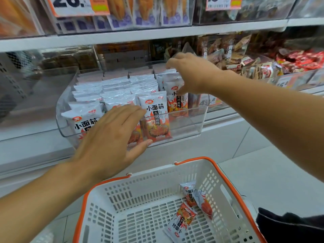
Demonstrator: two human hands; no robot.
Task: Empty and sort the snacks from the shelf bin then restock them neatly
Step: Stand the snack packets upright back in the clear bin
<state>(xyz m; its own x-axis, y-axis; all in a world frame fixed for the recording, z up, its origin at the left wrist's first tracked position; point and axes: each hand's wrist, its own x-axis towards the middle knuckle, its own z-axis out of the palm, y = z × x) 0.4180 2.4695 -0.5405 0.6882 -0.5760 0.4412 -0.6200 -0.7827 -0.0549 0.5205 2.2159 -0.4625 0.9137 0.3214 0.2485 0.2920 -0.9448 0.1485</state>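
Several rows of small snack packets (pixel 154 118) stand upright in the clear shelf bin (pixel 185 127), and three more lie loose in the white basket (pixel 140 207) below the bin. I judge these packets light, soft and crinkly, with slick foil faces that would slide against each other; the flat sealed top edge looks like the best place to pinch one, or a whole row could be squeezed between two palms. My right hand (pixel 192 74) reaches over the bin's back right corner, its fingers curled round the tops of the packets in the right-hand row. My left hand (pixel 108 137) is spread flat with straight fingers against the bin's front, holding nothing. How deep the rows run behind the front packets is hidden, my left hand covers part of the front row, and the shelves above and beside the bin are too blurred to read.
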